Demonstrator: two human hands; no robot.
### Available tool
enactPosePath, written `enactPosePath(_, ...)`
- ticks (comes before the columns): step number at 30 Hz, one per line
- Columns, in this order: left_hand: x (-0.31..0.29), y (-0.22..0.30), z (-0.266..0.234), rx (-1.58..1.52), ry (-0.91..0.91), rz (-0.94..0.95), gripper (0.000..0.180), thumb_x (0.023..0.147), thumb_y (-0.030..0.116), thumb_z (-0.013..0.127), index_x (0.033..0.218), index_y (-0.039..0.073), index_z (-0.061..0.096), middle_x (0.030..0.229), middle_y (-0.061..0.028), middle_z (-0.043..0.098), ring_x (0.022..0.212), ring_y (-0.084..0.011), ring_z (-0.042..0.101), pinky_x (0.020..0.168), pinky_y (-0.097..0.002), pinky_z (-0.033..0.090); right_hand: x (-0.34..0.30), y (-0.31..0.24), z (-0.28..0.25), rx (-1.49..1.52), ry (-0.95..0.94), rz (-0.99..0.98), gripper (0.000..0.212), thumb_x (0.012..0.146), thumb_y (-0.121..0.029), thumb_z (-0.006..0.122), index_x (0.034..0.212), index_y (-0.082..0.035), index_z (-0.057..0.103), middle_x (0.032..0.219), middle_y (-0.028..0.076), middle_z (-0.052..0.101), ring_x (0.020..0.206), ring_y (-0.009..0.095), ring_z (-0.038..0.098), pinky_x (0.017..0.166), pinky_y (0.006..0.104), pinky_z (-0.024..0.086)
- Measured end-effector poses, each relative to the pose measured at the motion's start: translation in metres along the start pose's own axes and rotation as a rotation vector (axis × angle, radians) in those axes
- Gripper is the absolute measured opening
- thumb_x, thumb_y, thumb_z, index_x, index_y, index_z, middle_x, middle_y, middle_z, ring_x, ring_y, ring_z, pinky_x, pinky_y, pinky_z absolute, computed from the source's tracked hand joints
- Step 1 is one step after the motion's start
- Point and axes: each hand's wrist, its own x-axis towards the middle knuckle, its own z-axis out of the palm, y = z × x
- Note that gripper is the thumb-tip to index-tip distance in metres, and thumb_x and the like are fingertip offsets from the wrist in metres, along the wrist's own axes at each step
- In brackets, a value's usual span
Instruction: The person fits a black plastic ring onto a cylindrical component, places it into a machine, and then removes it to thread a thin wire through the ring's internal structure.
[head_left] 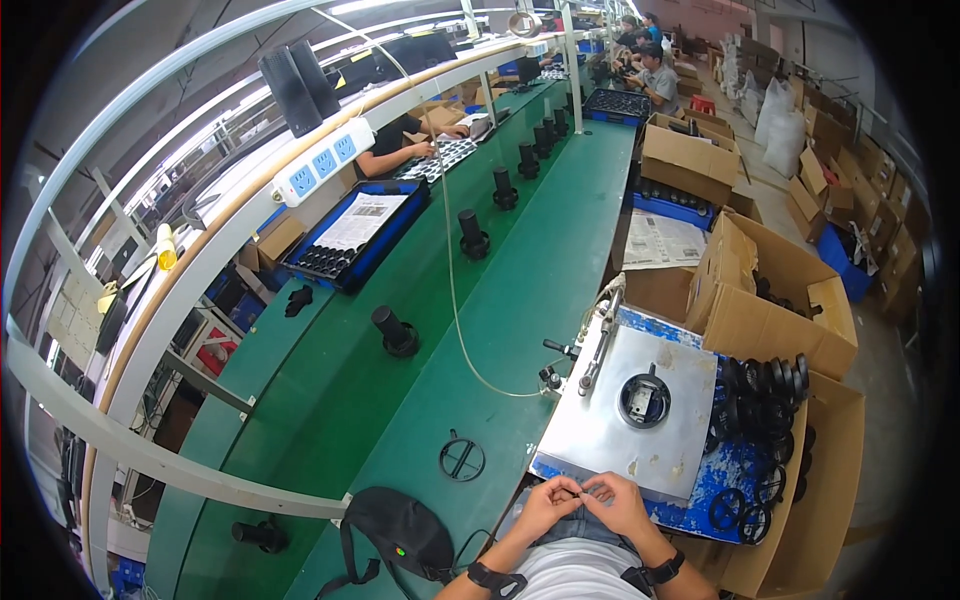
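Observation:
My left hand (546, 506) and my right hand (614, 503) meet close to my body, just below the front edge of a metal plate (600, 440). Thumbs and fingertips of both are pinched together, around something too small to make out. On the plate sits a round black part (644, 400) with a light square centre and a short stem. To the left, a black ring with a crossbar (462, 459) lies on the green bench. Right of the plate, black rings and round parts (760, 410) are heaped on a worn blue surface (690, 515).
A black bag (400, 535) lies left of me on the bench. Black cylindrical parts (394, 332) stand in a line along the green belt (350, 370). Open cardboard boxes (775, 290) are at right. A thin hose (455, 300) hangs over the bench. Co-workers (655, 80) sit farther away.

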Motion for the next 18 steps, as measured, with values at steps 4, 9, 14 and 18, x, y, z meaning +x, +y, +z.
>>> enactPosePath(4,-0.001,-0.001,-0.001,0.023,0.098,0.039,0.021,0.084,-0.008,0.066,0.102,0.0,0.059,0.091,-0.0007,0.063,0.077,-0.0038,0.059,0.07,-0.0177,0.047,-0.003,0.001,0.002,0.019,-0.041,0.03,0.023,0.08,-0.009,0.075,0.098,0.001,0.066,0.083,0.008,0.069,0.072,0.012,0.066,0.067,0.0251,0.053)
enactPosePath(9,-0.004,0.001,-0.001,0.059,0.048,0.021,0.021,0.084,-0.006,0.068,0.101,0.001,0.059,0.087,0.0017,0.061,0.073,-0.0022,0.056,0.067,-0.0168,0.046,-0.004,0.009,0.005,0.07,-0.029,0.045,0.021,0.08,-0.009,0.074,0.096,0.002,0.066,0.082,0.01,0.071,0.071,0.013,0.068,0.066,0.0257,0.054)
enactPosePath(14,-0.003,-0.002,0.002,0.125,0.061,0.043,0.021,0.084,-0.003,0.069,0.101,0.003,0.059,0.084,0.0041,0.058,0.07,-0.0009,0.054,0.064,-0.0162,0.044,-0.004,0.005,0.005,0.052,-0.005,0.056,0.019,0.079,-0.007,0.073,0.094,0.002,0.066,0.078,0.009,0.07,0.069,0.012,0.067,0.065,0.025,0.054)
enactPosePath(18,-0.003,0.007,0.007,0.047,0.085,-0.025,0.02,0.085,-0.005,0.068,0.103,0.001,0.059,0.089,0.0009,0.061,0.075,-0.0038,0.058,0.07,-0.0185,0.047,-0.002,0.004,0.003,0.012,0.017,0.05,0.019,0.077,-0.006,0.073,0.094,0.001,0.066,0.079,0.009,0.07,0.07,0.014,0.068,0.065,0.0258,0.054)
